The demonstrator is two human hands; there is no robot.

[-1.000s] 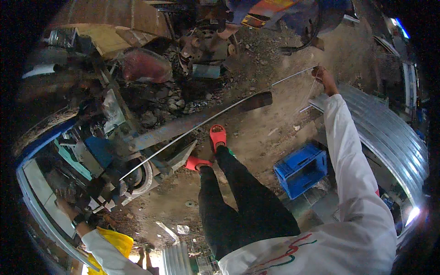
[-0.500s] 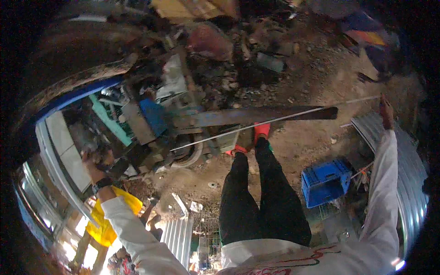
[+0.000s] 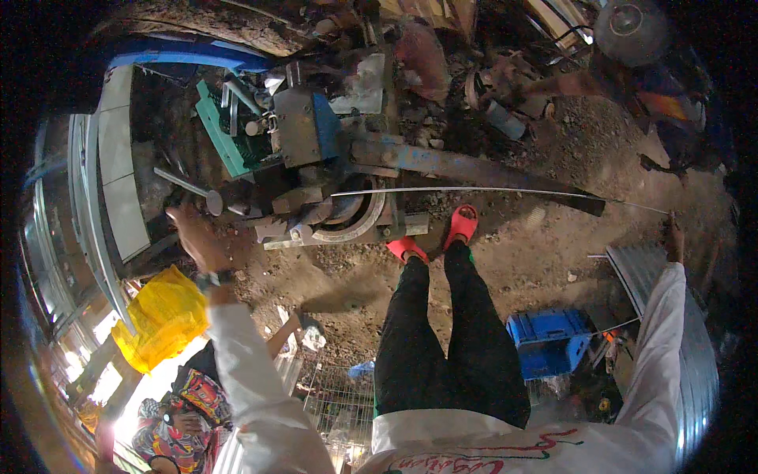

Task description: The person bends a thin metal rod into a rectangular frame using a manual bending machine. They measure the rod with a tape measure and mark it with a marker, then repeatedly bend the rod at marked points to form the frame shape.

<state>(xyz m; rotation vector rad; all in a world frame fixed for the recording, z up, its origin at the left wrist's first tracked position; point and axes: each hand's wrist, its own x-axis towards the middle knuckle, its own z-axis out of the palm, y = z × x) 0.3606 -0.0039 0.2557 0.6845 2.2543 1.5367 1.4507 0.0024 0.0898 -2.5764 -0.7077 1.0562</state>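
A long thin metal rod (image 3: 474,189) crosses in front of me, nearly level. Its far right end is in my right hand (image 3: 676,237), closed round it with the arm stretched out. The rod's left end rests at or just above a metal machine (image 3: 297,130) with blue sides and a curved plate (image 3: 371,213); whether it touches is unclear. My left hand (image 3: 199,238) is apart from the rod, its fingers spread and apparently holding nothing. Just above it is a bar handle (image 3: 181,182) with a round metal knob (image 3: 214,203), close to the fingertips.
A wide, worn beam (image 3: 482,175) lies behind the rod. A blue crate (image 3: 545,340) and corrugated metal sheets (image 3: 659,292) stand at the right. Near my left forearm are a yellow sack (image 3: 162,316) and a seated person (image 3: 185,419). Rubble covers the ground at the back.
My view has shifted, and the rod has gone from slanted to nearly level. My right hand has lowered with its end. My left hand shows more clearly, just below the bar handle.
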